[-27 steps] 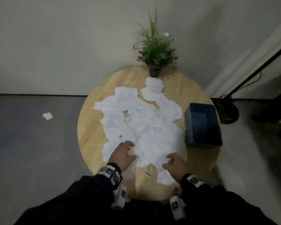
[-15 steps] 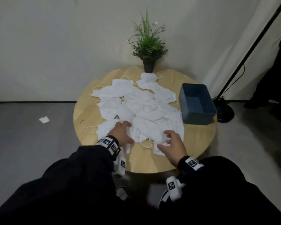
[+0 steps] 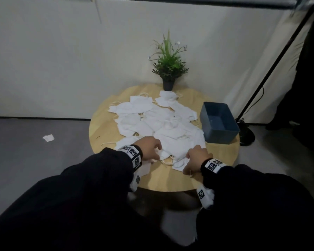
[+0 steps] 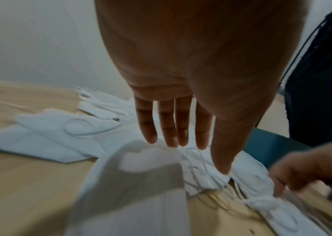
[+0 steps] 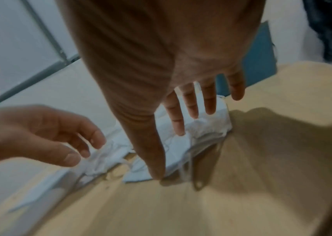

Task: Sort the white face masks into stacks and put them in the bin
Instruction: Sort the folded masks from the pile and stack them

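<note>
Several white face masks lie in a loose, overlapping pile on the round wooden table. The dark blue bin stands at the table's right edge with nothing visible inside. My left hand hovers over the pile's near left edge, fingers straight in the left wrist view, thumb touching a mask. My right hand lies with straight fingers on the nearest mask, its thumb at the mask's edge. Neither hand holds anything.
A potted green plant stands at the table's far edge by the wall. A black lamp stand rises from the floor right of the bin. A white scrap lies on the grey floor at left.
My view has tilted up and drawn back. Both hands stayed at the near edge of the pile, and the right hand has settled onto the nearest mask.
</note>
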Tool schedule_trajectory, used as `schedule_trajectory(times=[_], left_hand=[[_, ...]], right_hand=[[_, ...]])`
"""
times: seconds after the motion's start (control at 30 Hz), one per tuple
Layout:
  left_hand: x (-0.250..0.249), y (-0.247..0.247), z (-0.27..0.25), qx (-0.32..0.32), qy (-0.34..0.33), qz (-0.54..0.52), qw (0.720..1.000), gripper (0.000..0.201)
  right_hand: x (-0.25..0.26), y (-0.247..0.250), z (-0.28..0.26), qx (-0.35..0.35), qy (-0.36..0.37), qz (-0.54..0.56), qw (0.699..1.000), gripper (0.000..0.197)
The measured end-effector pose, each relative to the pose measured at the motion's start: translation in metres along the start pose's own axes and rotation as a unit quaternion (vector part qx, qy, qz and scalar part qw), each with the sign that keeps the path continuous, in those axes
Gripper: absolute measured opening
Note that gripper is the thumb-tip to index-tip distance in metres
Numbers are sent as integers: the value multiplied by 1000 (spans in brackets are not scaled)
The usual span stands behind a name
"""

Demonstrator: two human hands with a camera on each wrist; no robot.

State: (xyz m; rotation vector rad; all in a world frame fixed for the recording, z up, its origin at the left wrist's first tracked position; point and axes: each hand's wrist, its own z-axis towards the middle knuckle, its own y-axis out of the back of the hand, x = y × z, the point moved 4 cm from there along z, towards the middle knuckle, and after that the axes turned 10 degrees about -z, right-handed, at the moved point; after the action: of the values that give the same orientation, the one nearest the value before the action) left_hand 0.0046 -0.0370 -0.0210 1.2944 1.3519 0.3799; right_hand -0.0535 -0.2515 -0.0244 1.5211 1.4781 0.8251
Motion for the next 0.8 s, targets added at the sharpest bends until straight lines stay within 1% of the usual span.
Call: schedule_trajectory(times=[0.03, 0.1, 0.2, 0.27, 0.33, 0.37, 0.43, 0.47, 0.53, 0.57, 0.6, 0.63, 0.67, 0.7, 0.73, 0.8], left_hand=[[-1, -4, 5, 16, -5, 10, 1000, 57], [5, -12, 15, 31, -14, 31, 999, 69], [18, -16, 34, 7, -14, 7, 1000, 86], [20, -10, 47, 4, -13, 29, 999, 91], [13, -4, 60, 14, -18, 85, 996, 84], [8, -3, 65, 9, -29, 113, 993, 78], [1, 1, 75, -19, -49, 158, 986, 64], [1, 6, 80, -39, -51, 156, 986, 54], [4, 23, 85, -92, -37, 100, 990, 26], [6, 33, 87, -116, -26, 54, 991, 13], [9, 45, 87, -144, -19, 1, 989, 8], [12, 58, 86, -175, -12, -55, 983, 8], [14, 71, 83, -205, -7, -115, 972, 8], [15, 83, 80, -228, -4, -168, 959, 7], [17, 92, 77, -244, 2, -220, 945, 7], [21, 104, 73, -253, 15, -342, 905, 8]], right_hand=[[5, 2, 4, -14, 13, -18, 1000, 77], [9, 5, 14, -29, 47, -12, 998, 79], [4, 2, 31, -20, 83, 0, 996, 94], [2, 0, 41, -15, 101, -16, 995, 103], [6, 2, 50, -8, 118, -55, 991, 103], [11, 5, 54, -10, 124, -78, 989, 100], [21, 12, 63, -31, 122, -110, 986, 87], [24, 16, 67, -60, 121, -115, 984, 76], [27, 23, 74, -111, 119, -93, 982, 58], [25, 27, 76, -124, 117, -65, 983, 53], [22, 32, 79, -135, 112, -30, 984, 48], [17, 39, 80, -143, 103, 21, 984, 42], [10, 44, 83, -146, 92, 95, 980, 36], [4, 49, 86, -146, 81, 193, 967, 29], [-2, 52, 91, -147, 73, 299, 940, 23], [-9, 59, 97, -159, 66, 461, 871, 19]])
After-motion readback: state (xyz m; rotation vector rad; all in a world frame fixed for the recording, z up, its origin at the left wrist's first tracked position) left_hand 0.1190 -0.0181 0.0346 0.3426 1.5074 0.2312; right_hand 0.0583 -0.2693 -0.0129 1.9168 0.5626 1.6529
